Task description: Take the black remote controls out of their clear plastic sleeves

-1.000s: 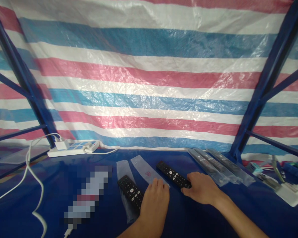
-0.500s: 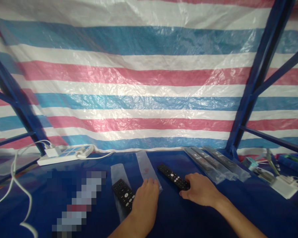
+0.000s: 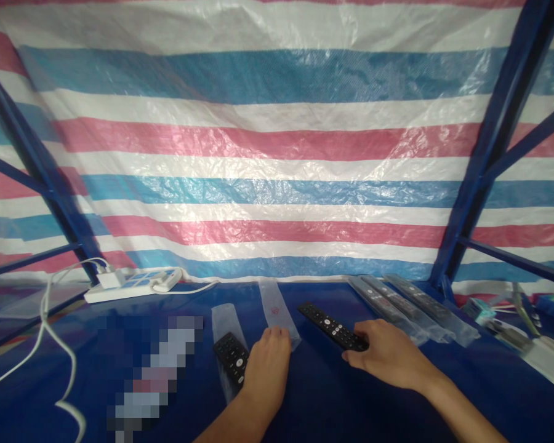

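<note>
A black remote control point(image 3: 327, 323) lies tilted across the blue tabletop, its near end between the thumb and fingers of my right hand point(image 3: 388, 354). My left hand point(image 3: 268, 366) is closed, fingers together, at the near part of a flat clear plastic sleeve point(image 3: 273, 301) with a small red mark. The thumb and the underside of that hand are hidden. Left of it, a second black remote control point(image 3: 231, 355) rests on another clear sleeve point(image 3: 226, 317). My left hand covers part of that remote's right side.
Several sleeved remotes point(image 3: 397, 304) lie at the back right. A white power strip point(image 3: 133, 286) with cables stands at the back left, beyond a pixelated strip point(image 3: 157, 369). White adapters point(image 3: 551, 357) sit far right. Blue posts point(image 3: 480, 160) and a striped sheet point(image 3: 277, 184) enclose the table.
The view has shifted slightly, so most things appear a little further right. My left hand has moved slightly left against the table. My right hand keeps its grip on the remote.
</note>
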Tool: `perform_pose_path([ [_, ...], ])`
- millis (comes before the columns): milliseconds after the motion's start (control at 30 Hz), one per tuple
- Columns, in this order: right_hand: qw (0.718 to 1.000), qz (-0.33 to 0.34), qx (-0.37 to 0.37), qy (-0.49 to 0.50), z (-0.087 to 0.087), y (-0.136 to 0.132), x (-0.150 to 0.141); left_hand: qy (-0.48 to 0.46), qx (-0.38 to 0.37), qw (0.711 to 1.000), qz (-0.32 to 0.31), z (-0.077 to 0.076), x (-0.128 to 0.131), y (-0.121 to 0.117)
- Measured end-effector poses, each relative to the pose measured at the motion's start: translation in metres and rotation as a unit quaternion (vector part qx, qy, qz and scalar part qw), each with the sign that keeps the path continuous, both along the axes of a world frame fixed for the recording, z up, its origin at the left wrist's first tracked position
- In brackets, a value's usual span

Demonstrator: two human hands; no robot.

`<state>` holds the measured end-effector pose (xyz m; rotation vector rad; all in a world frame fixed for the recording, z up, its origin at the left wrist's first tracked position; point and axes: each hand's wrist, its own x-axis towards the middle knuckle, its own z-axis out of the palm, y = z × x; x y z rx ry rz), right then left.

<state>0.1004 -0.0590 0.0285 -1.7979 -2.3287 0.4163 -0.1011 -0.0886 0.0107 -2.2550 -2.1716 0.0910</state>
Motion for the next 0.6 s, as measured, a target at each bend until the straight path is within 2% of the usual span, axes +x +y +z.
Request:
perform_pose_path([
  [167,0.997,0.051,-0.037,0.039,0.02,-0.011,0.019,-0.04,0.03,0.999,0.007,-0.008,-0.004,0.011],
  [267,0.995,0.067,-0.067,0.03,0.025,-0.018,0.026,-0.063,0.055,0.996,0.01,-0.012,-0.008,0.015],
  [600,0.996,0.072,-0.043,-0.014,0.01,-0.021,0.002,-0.101,0.045,0.994,-0.006,-0.016,-0.007,0.013],
])
